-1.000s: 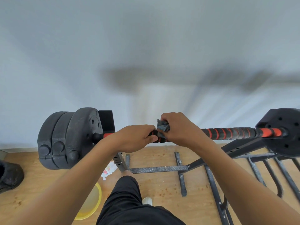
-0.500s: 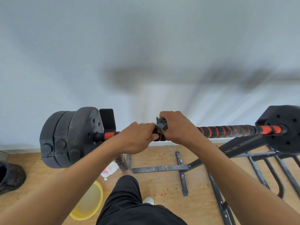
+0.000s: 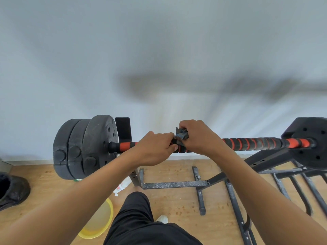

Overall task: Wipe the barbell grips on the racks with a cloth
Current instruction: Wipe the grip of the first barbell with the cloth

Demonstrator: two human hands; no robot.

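A barbell with a red-and-black spiral grip (image 3: pixel 256 143) lies across a black rack (image 3: pixel 265 159) at chest height. Black plates sit on its left end (image 3: pixel 85 147) and right end (image 3: pixel 311 140). My left hand (image 3: pixel 154 147) grips the bar left of centre, fingers curled over it. Right beside it, my right hand (image 3: pixel 200 137) holds a dark grey cloth (image 3: pixel 181 135) wrapped on the bar. The two hands touch. The grip under both hands is hidden.
A white wall stands close behind the bar. Below, on the wooden floor, are the rack's base bars (image 3: pixel 174 184), a yellow bowl (image 3: pixel 99 221), a black bag (image 3: pixel 12 190) at far left and a scrap of wrapper (image 3: pixel 122 187). My leg in black shorts (image 3: pixel 139 221) is beneath.
The view has drifted a little, so bar and plates sit slightly more to the right. Both hands stay together at the bar's middle, with the cloth bunched in the right hand.
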